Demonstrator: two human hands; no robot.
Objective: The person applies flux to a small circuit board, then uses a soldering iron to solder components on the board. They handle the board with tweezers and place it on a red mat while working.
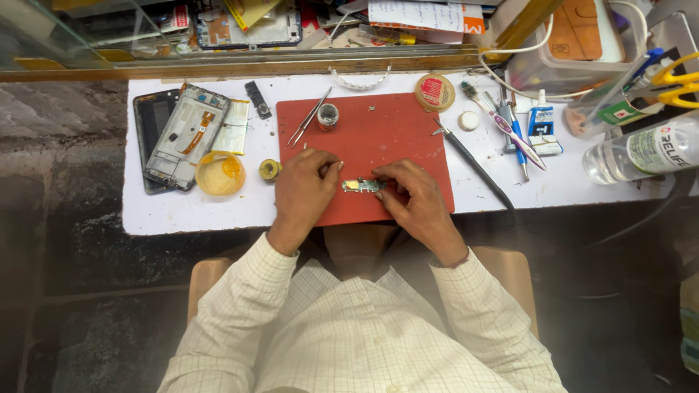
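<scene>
A small green circuit board (362,186) lies on the red work mat (393,131), pinched between both hands. My left hand (304,191) grips its left end with thumb and fingers curled. My right hand (413,198) holds the right end, fingers closed over it. Metal tweezers (309,118) and a small round jar (328,116) sit at the mat's far left corner.
An opened phone (182,135) and its frame lie on the white table (204,211) at left, next to a yellow dish (218,173). A soldering iron (473,164), brushes, a glue bottle (539,120) and a clear plastic bottle (641,153) lie at right.
</scene>
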